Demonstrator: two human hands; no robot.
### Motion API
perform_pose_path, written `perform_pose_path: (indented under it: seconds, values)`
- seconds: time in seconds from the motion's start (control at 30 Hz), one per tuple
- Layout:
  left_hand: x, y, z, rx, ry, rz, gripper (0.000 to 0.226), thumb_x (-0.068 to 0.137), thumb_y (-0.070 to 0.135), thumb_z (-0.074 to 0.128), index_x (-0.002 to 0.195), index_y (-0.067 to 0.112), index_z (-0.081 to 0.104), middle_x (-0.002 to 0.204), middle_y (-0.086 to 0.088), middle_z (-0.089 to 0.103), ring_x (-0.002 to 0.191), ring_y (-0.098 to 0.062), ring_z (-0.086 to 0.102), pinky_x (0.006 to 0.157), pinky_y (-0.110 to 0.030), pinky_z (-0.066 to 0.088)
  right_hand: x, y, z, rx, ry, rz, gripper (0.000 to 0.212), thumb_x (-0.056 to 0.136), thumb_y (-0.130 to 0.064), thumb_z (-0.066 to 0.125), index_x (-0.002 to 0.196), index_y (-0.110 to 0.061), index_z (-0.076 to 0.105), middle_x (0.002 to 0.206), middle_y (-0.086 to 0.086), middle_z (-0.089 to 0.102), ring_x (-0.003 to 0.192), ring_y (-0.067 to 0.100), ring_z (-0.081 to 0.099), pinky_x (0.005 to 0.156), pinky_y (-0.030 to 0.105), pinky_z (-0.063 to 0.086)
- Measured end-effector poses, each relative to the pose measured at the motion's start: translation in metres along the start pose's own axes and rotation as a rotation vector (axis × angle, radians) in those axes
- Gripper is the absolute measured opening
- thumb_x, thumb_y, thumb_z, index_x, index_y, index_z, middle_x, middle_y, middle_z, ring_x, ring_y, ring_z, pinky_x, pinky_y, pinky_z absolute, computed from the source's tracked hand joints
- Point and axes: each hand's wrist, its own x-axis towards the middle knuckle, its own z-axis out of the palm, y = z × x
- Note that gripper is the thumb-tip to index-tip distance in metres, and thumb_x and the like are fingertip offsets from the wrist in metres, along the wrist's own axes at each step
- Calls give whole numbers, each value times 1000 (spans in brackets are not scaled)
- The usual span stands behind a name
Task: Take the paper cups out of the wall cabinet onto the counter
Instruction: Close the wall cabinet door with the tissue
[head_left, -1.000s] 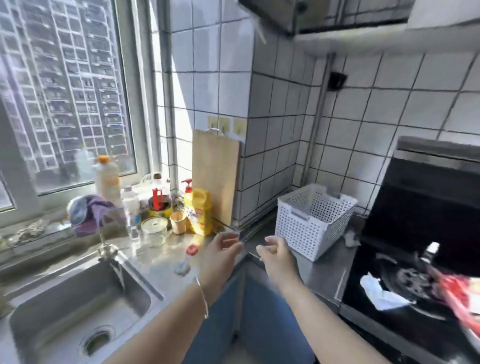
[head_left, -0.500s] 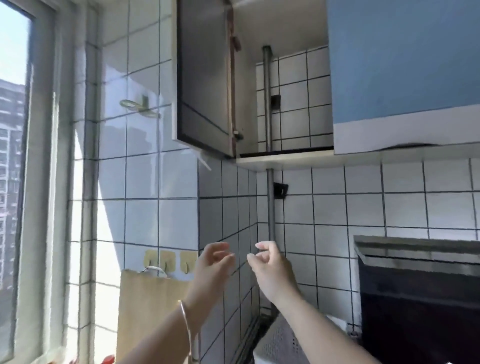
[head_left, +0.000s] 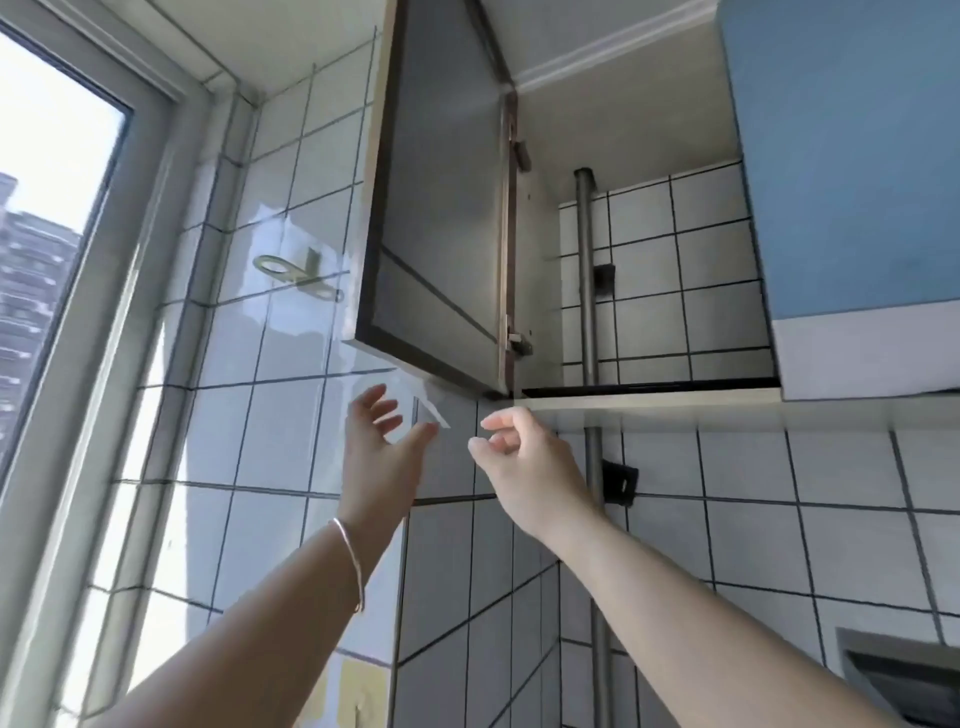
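No paper cups show anywhere; the wall cabinet (head_left: 649, 270) stands tall and upright, its mouth facing outward, its grey door (head_left: 441, 208) swung wide to the left. Inside, a metal pipe (head_left: 586, 275) runs vertically before white tile. Open air lies below the pale bottom shelf edge (head_left: 644, 402). Just under it, the left hand (head_left: 382, 441) spreads its fingers loosely, grasping nothing; the right hand (head_left: 524, 452) curls loosely, likewise holding nothing.

head cam | tilted up | near open wall cabinet (head_left: 623, 260) | 1 view
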Motion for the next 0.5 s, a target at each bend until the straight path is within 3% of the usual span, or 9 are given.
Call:
perform_pose_path:
  seconds: [0.07, 0.2, 0.3, 0.4, 0.5]
  values:
    - [20, 0, 6, 29, 43, 51, 57, 85, 11, 62, 136, 17, 37, 127, 2, 45, 115, -12, 46, 100, -32, 41, 21, 1, 3, 16, -10, -39, 29, 89, -33, 52, 116, -22, 55, 98, -7, 58, 91, 13, 55, 73, 25, 40]
    - [48, -7, 15, 87, 81, 64, 45, 85, 9, 57, 128, 14, 43, 133, -2, 46, 117, -9, 43, 103, -33, 38, 55, -5, 15, 8, -6, -141, 32, 91, -34, 50, 120, -22, 55, 100, -5, 60, 92, 14, 54, 75, 23, 37]
    - [57, -14, 17, 124, 33, 92, 27, 82, 12, 59, 106, 20, 49, 119, -3, 56, 112, -15, 53, 92, -30, 42, 68, -11, 30, 5, 8, -221, 33, 90, -33, 51, 121, -21, 54, 109, 0, 64, 101, 18, 58, 82, 27, 45]
    - [60, -14, 24, 118, -35, 153, 32, 75, 23, 61, 102, 33, 49, 106, 0, 64, 101, -19, 63, 87, -39, 52, 77, -20, 36, -12, 53, -294, 38, 90, -34, 52, 127, -24, 50, 119, -2, 60, 108, 17, 57, 89, 31, 48]
    - [59, -12, 35, 11, -46, 213, 30, 66, 36, 57, 95, 41, 48, 102, -2, 65, 94, -19, 64, 82, -38, 53, 81, -28, 36, -60, 93, -355, 42, 90, -31, 51, 132, -25, 47, 129, -3, 56, 116, 16, 53, 95, 31, 45]
